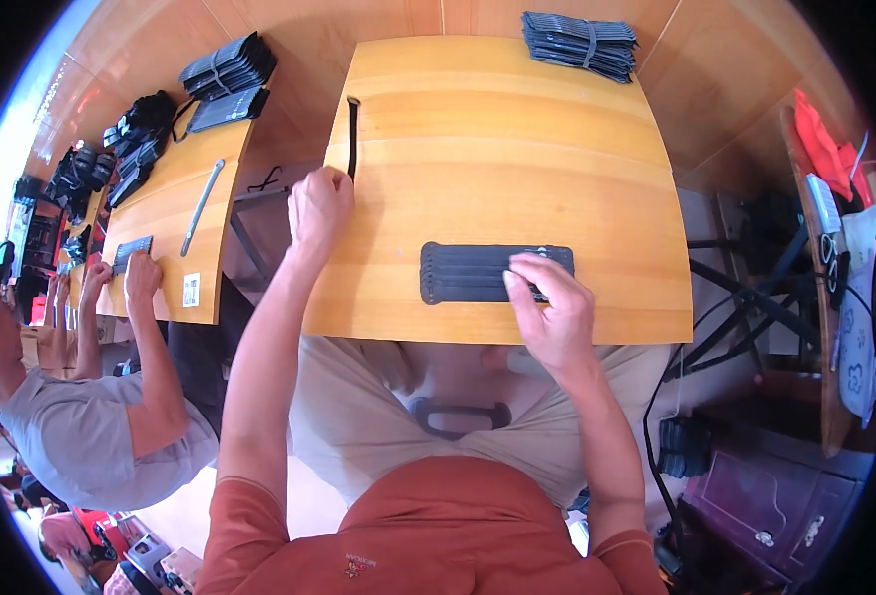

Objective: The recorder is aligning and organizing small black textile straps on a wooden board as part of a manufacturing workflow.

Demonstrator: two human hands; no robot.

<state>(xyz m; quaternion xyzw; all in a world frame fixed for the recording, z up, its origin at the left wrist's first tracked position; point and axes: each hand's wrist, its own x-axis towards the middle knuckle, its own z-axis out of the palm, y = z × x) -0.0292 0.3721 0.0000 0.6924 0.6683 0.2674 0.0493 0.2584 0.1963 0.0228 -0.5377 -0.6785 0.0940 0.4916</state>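
Near the left edge of the wooden table, my left hand (321, 206) is closed in a fist around the lower end of a narrow black strap (353, 129). The rest of the strap lies along the tabletop, pointing away from me. A flat dark grey bundle of strips (467, 283), with scalloped ends, lies near the front edge. Over its right part is my right hand (560, 312), thumb and forefinger drawn together in a pinch. Whatever sits between those fingertips is too small to make out.
The wooden table (497, 178) has a tied stack of dark strips (582, 47) at its far right corner. Another person (101, 426) works at a table (165, 213) to the left, with more black bundles (228, 64). A wooden shelf (805, 218) stands at right.
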